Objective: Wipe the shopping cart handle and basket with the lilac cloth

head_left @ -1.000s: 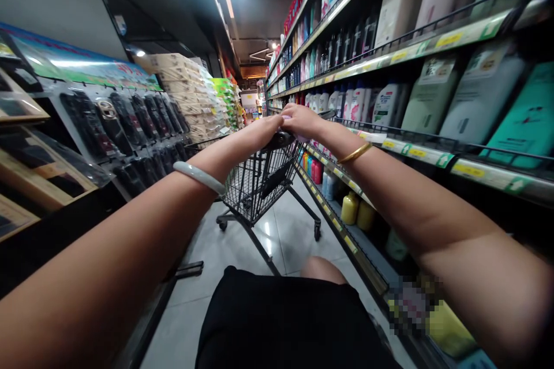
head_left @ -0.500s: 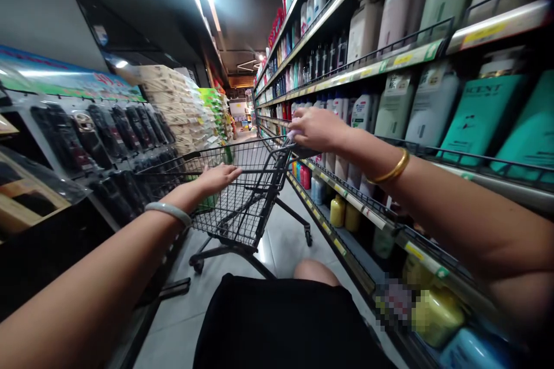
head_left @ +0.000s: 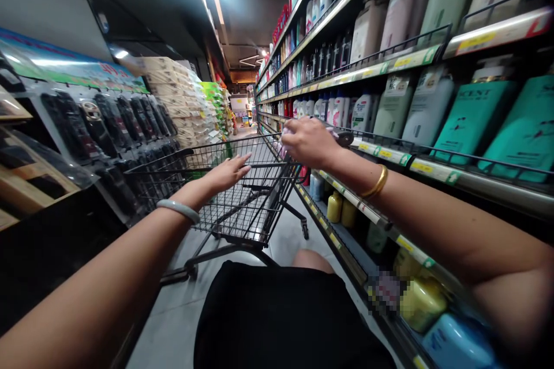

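A black wire shopping cart stands ahead of me, turned at an angle across the aisle. My left hand hovers over or rests lightly by its upper rail, fingers stretched out and apart, holding nothing I can see. My right hand is at the cart's right end, fingers curled around a small, pale lilac, crumpled thing whose kind I cannot tell. Behind that wrist the dark end of the cart's handle sticks out. Whether the right hand touches the handle is hidden.
Shelves at right hold rows of shampoo bottles and large teal pump bottles, with yellow bottles lower down. Packaged black goods hang at left, beside stacked pale bundles. Grey floor tiles run along the aisle.
The cart has shifted slightly left and turned a little. My left hand has moved slightly right and up, its fingers more spread. My right hand is slightly lower, still around the lilac thing.
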